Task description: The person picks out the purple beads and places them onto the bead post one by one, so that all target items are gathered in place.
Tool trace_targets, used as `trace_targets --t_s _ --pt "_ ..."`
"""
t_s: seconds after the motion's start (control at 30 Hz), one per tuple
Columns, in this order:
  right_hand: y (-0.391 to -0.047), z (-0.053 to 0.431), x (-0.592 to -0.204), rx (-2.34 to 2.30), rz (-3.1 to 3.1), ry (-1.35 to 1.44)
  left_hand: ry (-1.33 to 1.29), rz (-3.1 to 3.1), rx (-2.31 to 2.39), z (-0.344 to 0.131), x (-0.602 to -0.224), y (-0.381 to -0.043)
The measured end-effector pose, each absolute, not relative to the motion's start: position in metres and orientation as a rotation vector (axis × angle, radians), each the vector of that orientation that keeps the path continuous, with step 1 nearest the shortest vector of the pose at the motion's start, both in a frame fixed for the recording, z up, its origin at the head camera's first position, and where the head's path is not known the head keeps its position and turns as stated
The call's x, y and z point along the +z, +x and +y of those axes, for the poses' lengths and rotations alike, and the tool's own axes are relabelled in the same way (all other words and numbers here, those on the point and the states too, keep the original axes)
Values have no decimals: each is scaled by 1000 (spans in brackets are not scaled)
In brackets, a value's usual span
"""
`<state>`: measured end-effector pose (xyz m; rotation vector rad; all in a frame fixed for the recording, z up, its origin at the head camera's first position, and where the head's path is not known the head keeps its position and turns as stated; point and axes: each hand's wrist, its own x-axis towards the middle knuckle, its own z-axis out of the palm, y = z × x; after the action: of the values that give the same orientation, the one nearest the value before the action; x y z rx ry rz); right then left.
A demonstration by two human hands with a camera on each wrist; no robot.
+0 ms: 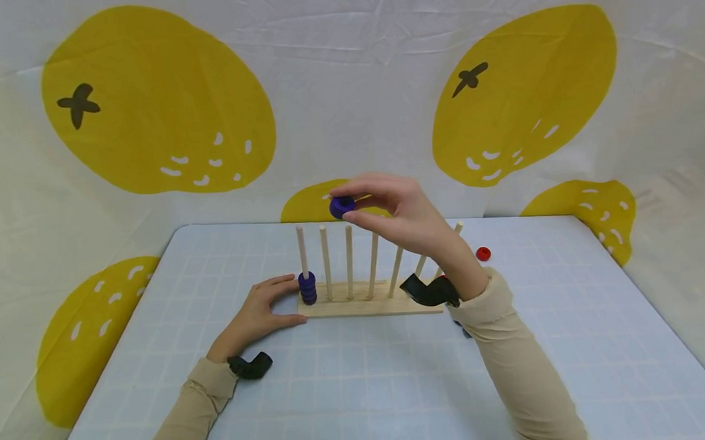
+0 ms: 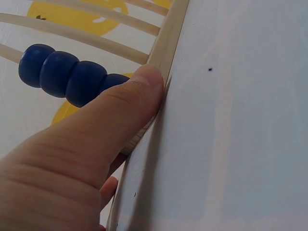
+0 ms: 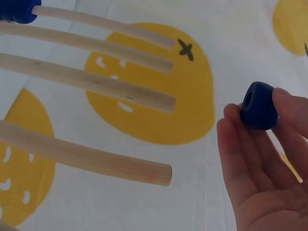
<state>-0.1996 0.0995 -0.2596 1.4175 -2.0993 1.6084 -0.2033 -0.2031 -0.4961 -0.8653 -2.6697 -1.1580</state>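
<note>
My right hand point(image 1: 403, 214) pinches a blue bead point(image 3: 260, 109) between thumb and fingertips. It holds the bead above the pegs of a wooden peg rack point(image 1: 363, 308), and the bead's hole shows. On the rack's leftmost peg several blue beads point(image 1: 307, 290) are stacked low; the other pegs that show near it are bare. At the rack's left end is my left hand point(image 1: 264, 311), its thumb point(image 2: 139, 89) pressing the front of the base and its fingers reaching behind. My right wrist hides part of the rack's right end.
A red bead point(image 1: 482, 254) lies on the table point(image 1: 349, 393) beyond the rack's right end. Small dark things point(image 1: 464, 330) partly show beside my right sleeve. A white cloth with yellow fruit prints point(image 1: 160, 97) hangs behind the table.
</note>
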Motion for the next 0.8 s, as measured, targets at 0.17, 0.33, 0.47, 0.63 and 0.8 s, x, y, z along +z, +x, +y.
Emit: trace_targets --t_s 0.17,0.33,0.47,0.63,0.8 --pt "-207 88 -260 1593 -2079 1493 -855 -2679 -1157 -203 -497 -203" --pt "-214 78 -263 1553 -2067 1579 -854 -2671 -1162 -203 -496 -202" --pt "-221 72 -265 1529 -2058 1658 -860 -2665 -1166 -204 -496 -202" --pt "-229 69 -269 1570 -2043 1737 -857 -2676 -1162 -203 -495 -203" --pt "-234 66 -273 1673 -2026 1761 -876 -2652 -1164 -202 -495 -203"
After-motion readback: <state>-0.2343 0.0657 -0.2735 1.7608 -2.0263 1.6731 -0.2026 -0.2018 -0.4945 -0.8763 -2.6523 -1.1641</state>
